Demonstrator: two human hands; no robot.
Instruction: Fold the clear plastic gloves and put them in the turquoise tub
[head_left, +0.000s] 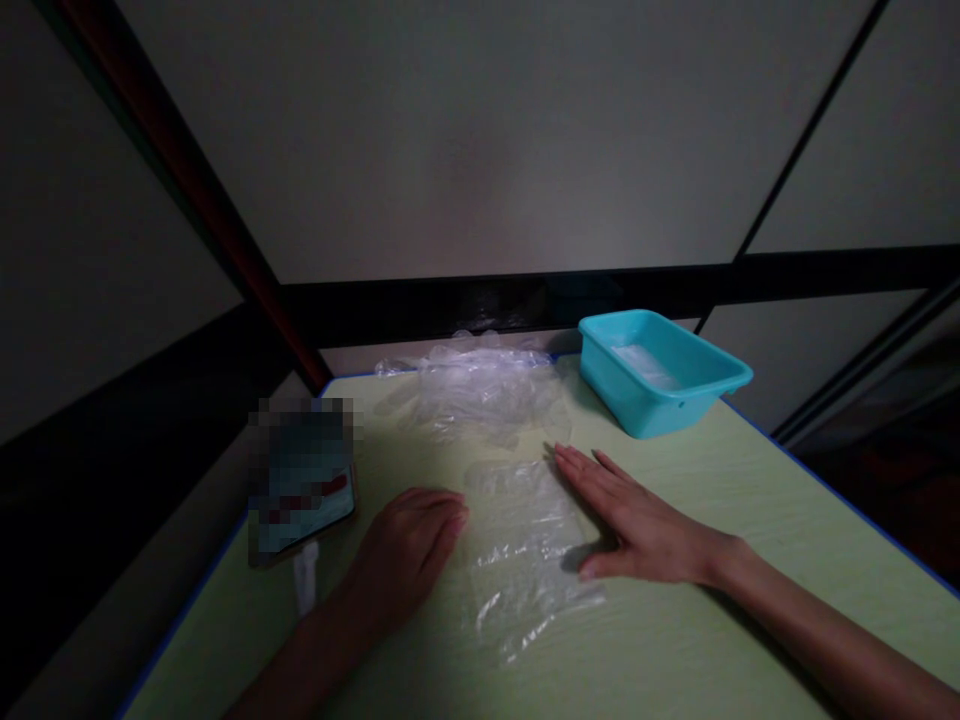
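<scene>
A thin, clear plastic piece (525, 550), flat and rectangular with creases across it, lies on the table between my hands. Whether it is a bag, a folded glove or a sheet I cannot tell. My left hand (409, 545) is closed, its fingers pressed together at the left edge of this plastic. My right hand (637, 520) is open, fingers stretched out and thumb apart, along the plastic's right side. Behind it lies a loose heap of crumpled clear plastic (487, 390), with some finger-like ends that resemble disposable gloves.
A turquoise plastic basin (637, 400) stands at the back right, with some clear plastic inside. On the left a phone (307, 490), its screen blurred, leans on a white stand (305, 578). The pale green table (750, 640) has a blue edge and meets cabinet panels (480, 150) behind.
</scene>
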